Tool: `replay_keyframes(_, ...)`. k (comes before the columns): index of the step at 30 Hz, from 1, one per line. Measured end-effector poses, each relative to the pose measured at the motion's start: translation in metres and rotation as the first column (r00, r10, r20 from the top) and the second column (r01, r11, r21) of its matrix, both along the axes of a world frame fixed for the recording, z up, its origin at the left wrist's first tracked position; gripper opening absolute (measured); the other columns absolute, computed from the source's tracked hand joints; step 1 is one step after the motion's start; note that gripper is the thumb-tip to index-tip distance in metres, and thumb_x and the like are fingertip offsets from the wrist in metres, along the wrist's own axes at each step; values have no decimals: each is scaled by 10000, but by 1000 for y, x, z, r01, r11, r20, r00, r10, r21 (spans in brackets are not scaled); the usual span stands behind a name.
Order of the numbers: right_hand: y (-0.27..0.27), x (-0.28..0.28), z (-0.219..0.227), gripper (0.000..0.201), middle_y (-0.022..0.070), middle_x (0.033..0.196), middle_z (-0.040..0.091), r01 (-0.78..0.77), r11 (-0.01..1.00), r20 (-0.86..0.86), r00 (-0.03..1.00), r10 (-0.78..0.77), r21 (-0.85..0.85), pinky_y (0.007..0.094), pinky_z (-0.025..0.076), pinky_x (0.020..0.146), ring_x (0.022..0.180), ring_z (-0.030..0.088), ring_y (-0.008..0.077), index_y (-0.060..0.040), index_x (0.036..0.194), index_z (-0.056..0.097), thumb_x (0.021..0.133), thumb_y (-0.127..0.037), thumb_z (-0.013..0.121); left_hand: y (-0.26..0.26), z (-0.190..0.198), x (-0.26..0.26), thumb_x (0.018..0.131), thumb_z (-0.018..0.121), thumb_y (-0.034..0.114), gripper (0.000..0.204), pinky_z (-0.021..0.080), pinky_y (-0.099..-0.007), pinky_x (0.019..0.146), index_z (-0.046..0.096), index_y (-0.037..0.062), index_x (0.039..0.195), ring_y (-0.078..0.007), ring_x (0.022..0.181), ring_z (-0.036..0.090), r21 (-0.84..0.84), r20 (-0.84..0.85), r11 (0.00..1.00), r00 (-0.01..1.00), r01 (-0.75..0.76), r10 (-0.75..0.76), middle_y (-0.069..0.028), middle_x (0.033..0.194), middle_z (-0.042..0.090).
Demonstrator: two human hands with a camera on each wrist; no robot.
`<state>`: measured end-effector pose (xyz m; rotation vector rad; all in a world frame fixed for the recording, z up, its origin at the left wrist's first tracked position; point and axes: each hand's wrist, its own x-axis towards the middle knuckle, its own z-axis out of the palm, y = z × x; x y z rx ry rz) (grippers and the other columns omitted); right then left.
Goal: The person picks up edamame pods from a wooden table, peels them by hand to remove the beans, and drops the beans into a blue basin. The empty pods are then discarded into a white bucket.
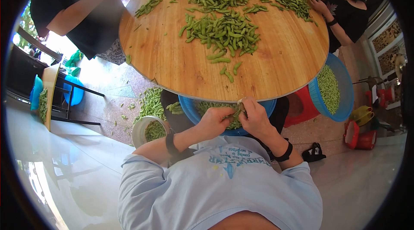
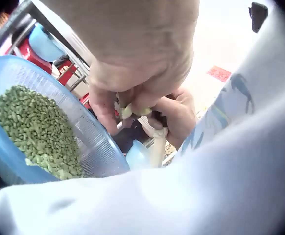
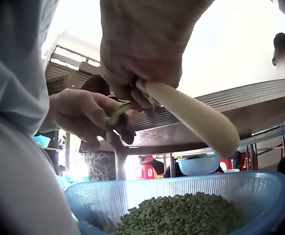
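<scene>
In the right wrist view my left hand (image 3: 81, 113) pinches a split green bean pod (image 3: 117, 113) between thumb and fingers. Close beside it, my right hand (image 1: 257, 120) has its fingers curled round a pale, smooth, round-ended handle (image 3: 196, 117); whatever lies at the handle's other end is hidden in the fingers. In the left wrist view, bits of pale green show at the fingertips of my left hand (image 2: 142, 73). Both hands hover over a blue mesh basket (image 3: 181, 183) at my lap, which holds a heap of shelled green beans (image 3: 179, 215).
A round wooden table (image 1: 159, 61) stands in front, piled with unshelled pods (image 1: 224, 33). Left of my lap are a pale bucket (image 1: 140, 133) and pods on the floor (image 1: 153, 105). Another blue basket (image 1: 345, 81) of beans stands right. Two other people sit at the table.
</scene>
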<state>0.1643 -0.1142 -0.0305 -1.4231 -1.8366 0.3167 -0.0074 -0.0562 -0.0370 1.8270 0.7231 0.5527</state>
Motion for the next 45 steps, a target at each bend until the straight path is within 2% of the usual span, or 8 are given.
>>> replay_keyframes(5,-4,-3,5,285,176,807,478,40,997,57,997,-44,72,402,462,585,708,542,361,26,913,477,658,82,590,7,-11,0,779,591,28,154,486,-402,671,620,4,929,-373,784,603,294,-12,956,1000,15,-12,-182,837,614)
replay_keyframes(21,-5,-11,16,279,175,786,501,39,996,-71,997,-34,82,381,466,562,668,551,350,32,913,499,656,89,590,3,26,-13,785,631,21,244,494,-327,611,600,8,1027,-291,758,625,61,156,997,987,-44,34,-154,892,626)
replay_keyframes(23,-3,-7,15,266,172,772,512,40,996,-85,996,-34,75,376,463,557,674,555,343,27,905,509,663,81,605,20,44,-31,777,624,26,157,495,-365,601,602,0,930,-319,723,615,440,8,898,1000,19,-25,-140,838,609)
replay_keyframes(25,0,-5,14,254,169,758,524,31,998,-97,995,-25,61,371,459,553,680,558,337,23,897,519,669,74,619,35,68,-54,791,577,31,73,491,-405,630,589,20,862,-333,758,593,513,-400,841,915,172,57,-151,801,568)
replay_keyframes(31,5,-13,12,223,158,739,565,-109,980,-71,990,122,169,362,455,566,702,576,312,18,911,545,729,5,674,89,63,-14,812,590,78,66,467,-431,688,572,21,840,-351,840,552,755,-213,649,971,95,106,-143,828,510)
replay_keyframes(41,-2,0,16,316,71,720,514,-194,952,-618,786,6,-238,257,402,511,567,497,130,37,1219,474,920,-67,485,145,28,27,755,573,57,98,475,-440,736,558,8,839,-362,897,556,812,-185,583,954,13,236,-176,905,535)
replay_keyframes(44,5,4,20,357,31,727,497,-304,912,-837,542,-72,-275,210,368,470,557,452,84,15,1293,427,953,-94,426,123,50,18,805,580,97,136,477,-372,624,594,9,909,-263,760,596,570,-188,822,972,-7,139,-125,812,577)
replay_keyframes(45,5,6,21,368,21,733,492,-355,902,-892,446,-67,-245,187,351,451,553,432,71,4,1316,408,965,-109,407,110,58,14,840,582,118,158,446,-316,563,605,7,951,-189,680,569,197,-148,980,988,-18,48,-82,760,576)
